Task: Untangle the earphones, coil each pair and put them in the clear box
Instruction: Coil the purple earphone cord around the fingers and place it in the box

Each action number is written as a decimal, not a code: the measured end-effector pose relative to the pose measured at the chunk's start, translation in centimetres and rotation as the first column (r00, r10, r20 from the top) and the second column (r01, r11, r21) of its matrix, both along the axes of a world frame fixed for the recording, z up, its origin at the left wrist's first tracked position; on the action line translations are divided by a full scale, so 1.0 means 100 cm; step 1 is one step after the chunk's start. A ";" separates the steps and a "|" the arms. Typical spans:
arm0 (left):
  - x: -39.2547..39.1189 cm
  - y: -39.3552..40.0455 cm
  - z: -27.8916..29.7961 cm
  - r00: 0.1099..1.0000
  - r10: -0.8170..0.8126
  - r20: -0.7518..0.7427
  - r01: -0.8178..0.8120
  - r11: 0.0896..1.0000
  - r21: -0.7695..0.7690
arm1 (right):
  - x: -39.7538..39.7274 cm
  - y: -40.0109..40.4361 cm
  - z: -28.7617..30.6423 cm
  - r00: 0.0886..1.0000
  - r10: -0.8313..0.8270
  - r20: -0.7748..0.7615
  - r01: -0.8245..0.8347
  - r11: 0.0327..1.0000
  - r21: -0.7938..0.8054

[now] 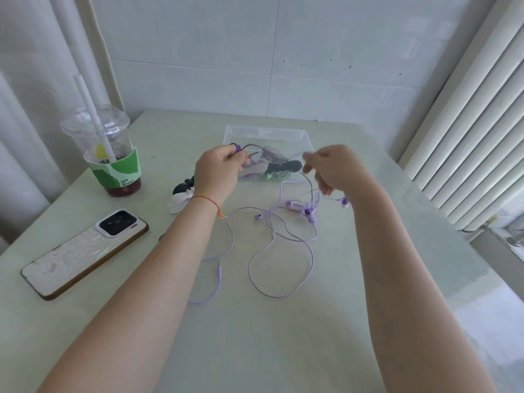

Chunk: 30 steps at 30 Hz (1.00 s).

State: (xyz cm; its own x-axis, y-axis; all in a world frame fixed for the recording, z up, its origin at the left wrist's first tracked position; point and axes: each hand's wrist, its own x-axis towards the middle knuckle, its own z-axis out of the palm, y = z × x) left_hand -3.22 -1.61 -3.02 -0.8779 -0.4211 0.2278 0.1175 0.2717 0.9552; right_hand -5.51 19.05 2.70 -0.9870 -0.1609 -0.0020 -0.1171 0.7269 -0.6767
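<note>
The bench (283,336) is a smooth, pale green slab with a slight shine, and it carries everything. Near its left edge lies a phone (85,252) face down, a long flat rectangle with a white crinkled back and a brown rim. Behind it, toward the far left corner, stands a clear plastic cup (109,154) with a domed lid, a white straw, a green paper sleeve and a little dark red drink at the bottom.

The clear box (266,134) is a shallow rectangular tray of thin transparent plastic, near the far edge in the middle. It holds some coiled earphones in green, lilac and dark colours (the exact number I cannot tell).

The lilac earphones (283,251) lie loose on the middle of the bench, a thin rubbery cable in wide loops. Its plug (219,269) points toward the far edge, and the small round buds sit in a tangle just before the box.

The left hand (219,171) is raised before the box, its fingers clamped on a dark purple cable (237,147). The right hand (331,168) is blurred; its fingers curl downward, and whether they pinch a cable I cannot tell.
</note>
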 end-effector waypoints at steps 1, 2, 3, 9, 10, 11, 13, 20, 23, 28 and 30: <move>-0.001 0.000 -0.001 1.000 -0.010 0.007 0.010 1.000 0.020 | 0.001 0.002 -0.001 0.994 0.066 0.092 -0.073 0.994 0.082; -0.001 -0.001 -0.003 1.000 -0.013 0.022 0.012 0.999 0.033 | 0.002 0.003 -0.002 0.984 0.112 0.137 -0.126 0.987 0.102; -0.003 -0.002 -0.006 0.999 -0.012 0.043 0.010 0.999 0.030 | 0.000 0.004 -0.004 0.978 0.149 0.145 -0.155 0.987 0.034; 0.001 -0.008 -0.005 0.988 0.049 0.150 -0.046 0.999 -0.025 | -0.008 0.005 0.007 0.977 -0.211 -0.017 0.158 0.782 -0.603; 0.001 -0.009 -0.006 0.984 0.050 0.169 -0.046 0.998 -0.031 | -0.012 0.006 0.005 0.951 -0.302 -0.063 0.231 0.834 -0.501; 0.000 -0.010 -0.007 0.981 0.047 0.190 -0.041 0.999 -0.035 | -0.017 0.006 0.000 0.939 -0.327 -0.104 0.273 0.895 -0.354; 0.000 -0.010 -0.006 0.976 0.023 0.214 -0.015 0.999 -0.038 | -0.017 0.003 -0.007 0.956 -0.275 -0.103 0.264 0.958 -0.108; 0.002 0.006 0.005 0.977 -0.140 0.162 0.162 0.978 -0.129 | 0.004 -0.026 -0.008 0.981 0.176 -0.082 -0.187 0.970 -0.153; 0.003 0.007 0.006 0.981 -0.151 0.125 0.162 0.983 -0.084 | 0.004 -0.027 -0.014 0.967 0.245 -0.068 -0.251 0.963 -0.097; 0.003 0.007 0.006 0.978 -0.165 0.124 0.176 0.981 -0.083 | 0.003 -0.025 -0.013 0.966 0.235 -0.109 -0.252 0.952 -0.174; 0.004 0.008 0.006 0.973 -0.184 0.139 0.195 0.978 -0.072 | 0.004 -0.026 -0.012 0.952 0.282 -0.119 -0.298 0.944 -0.143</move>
